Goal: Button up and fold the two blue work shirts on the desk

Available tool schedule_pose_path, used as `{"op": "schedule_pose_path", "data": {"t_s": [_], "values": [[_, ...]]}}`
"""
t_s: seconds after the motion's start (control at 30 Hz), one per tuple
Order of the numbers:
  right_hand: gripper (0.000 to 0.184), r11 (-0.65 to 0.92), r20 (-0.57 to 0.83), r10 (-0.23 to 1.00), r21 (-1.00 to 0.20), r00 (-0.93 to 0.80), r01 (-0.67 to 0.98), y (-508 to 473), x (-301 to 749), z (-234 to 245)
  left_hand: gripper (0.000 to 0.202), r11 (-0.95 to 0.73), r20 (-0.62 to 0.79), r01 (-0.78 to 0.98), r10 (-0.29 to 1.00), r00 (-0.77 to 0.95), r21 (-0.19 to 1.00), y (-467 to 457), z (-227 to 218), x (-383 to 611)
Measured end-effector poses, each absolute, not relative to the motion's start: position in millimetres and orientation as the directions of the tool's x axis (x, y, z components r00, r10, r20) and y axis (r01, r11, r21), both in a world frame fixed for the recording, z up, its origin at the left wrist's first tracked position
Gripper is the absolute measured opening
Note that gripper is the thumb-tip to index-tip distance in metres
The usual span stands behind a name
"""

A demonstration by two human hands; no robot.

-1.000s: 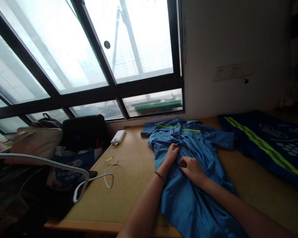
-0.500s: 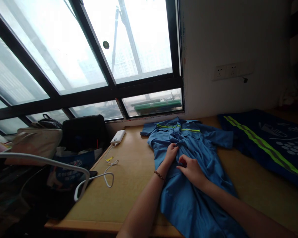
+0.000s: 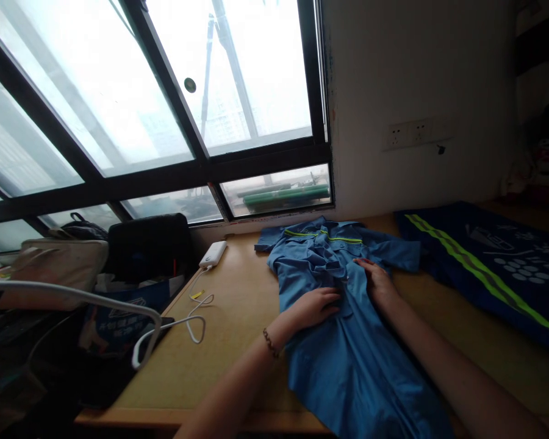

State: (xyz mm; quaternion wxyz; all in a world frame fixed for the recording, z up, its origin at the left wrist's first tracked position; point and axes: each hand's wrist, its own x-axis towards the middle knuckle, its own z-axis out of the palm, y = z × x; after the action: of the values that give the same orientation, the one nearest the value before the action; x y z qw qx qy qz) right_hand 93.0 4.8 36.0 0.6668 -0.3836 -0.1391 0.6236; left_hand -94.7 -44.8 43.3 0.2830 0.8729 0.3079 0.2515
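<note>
A blue short-sleeved work shirt [image 3: 348,347] with yellow-green stripes at the shoulders lies spread out on the wooden table [image 3: 233,341]. My left hand [image 3: 313,306] lies flat on the shirt's front near its middle, fingers stretched toward the right. A beaded bracelet sits on that wrist. My right hand [image 3: 379,281] rests palm-down on the shirt's chest, a little farther up and to the right, fingers extended. Neither hand holds anything.
A dark blue garment [image 3: 494,268] with a yellow-green stripe lies at the right. A white power bank [image 3: 213,253] with a white cable [image 3: 192,317] sits near the window. Bags [image 3: 149,247] and a white curved bar [image 3: 73,299] crowd the left side.
Both hands were pinching the shirt's placket close together. Now they lie flat and apart: the right hand has slid up and right, the left hand lower toward the middle.
</note>
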Motion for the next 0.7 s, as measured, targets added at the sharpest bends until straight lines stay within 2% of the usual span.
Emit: {"op": "schedule_pose_path", "data": {"t_s": [0.07, 0.17, 0.27, 0.37, 0.5, 0.63, 0.7], "values": [[0.017, -0.093, -0.300, 0.939, -0.688, 0.165, -0.720, 2.4, 91.9, 37.1, 0.032, -0.717, 0.326, 0.472, 0.671, 0.666, 0.513, -56.8, 44.1, -101.3], [0.013, -0.115, -0.274, 0.953, -0.719, 0.127, -0.685, -1.2, 89.6, 37.6, 0.029, -0.746, 0.319, 0.537, 0.659, 0.682, 0.393, -65.1, 46.6, -107.8], [0.010, -0.123, -0.252, 0.961, -0.751, 0.110, -0.649, -1.7, 89.2, 36.5, 0.027, -0.797, 0.335, 0.526, 0.603, 0.724, 0.298, -69.2, 51.3, -106.0], [0.010, -0.127, -0.279, 0.952, -0.732, 0.124, -0.670, -0.3, 89.6, 35.1, 0.028, -0.855, 0.336, 0.466, 0.519, 0.786, 0.229, -77.4, 53.9, -97.5], [0.010, -0.127, -0.293, 0.947, -0.720, 0.133, -0.682, 0.2, 90.0, 34.9, 0.031, -0.881, 0.296, 0.419, 0.469, 0.832, 0.220, -86.2, 52.7, -89.9], [0.010, -0.138, -0.300, 0.945, -0.733, 0.134, -0.666, 0.1, 90.2, 33.7, 0.028, -0.847, 0.293, 0.438, 0.520, 0.802, 0.302, -82.9, 52.3, -93.1], [0.010, -0.122, -0.261, 0.956, -0.764, 0.131, -0.634, 0.3, 89.4, 31.9, 0.032, -0.810, 0.287, 0.479, 0.573, 0.767, 0.337, -80.1, 51.3, -94.6]]}}
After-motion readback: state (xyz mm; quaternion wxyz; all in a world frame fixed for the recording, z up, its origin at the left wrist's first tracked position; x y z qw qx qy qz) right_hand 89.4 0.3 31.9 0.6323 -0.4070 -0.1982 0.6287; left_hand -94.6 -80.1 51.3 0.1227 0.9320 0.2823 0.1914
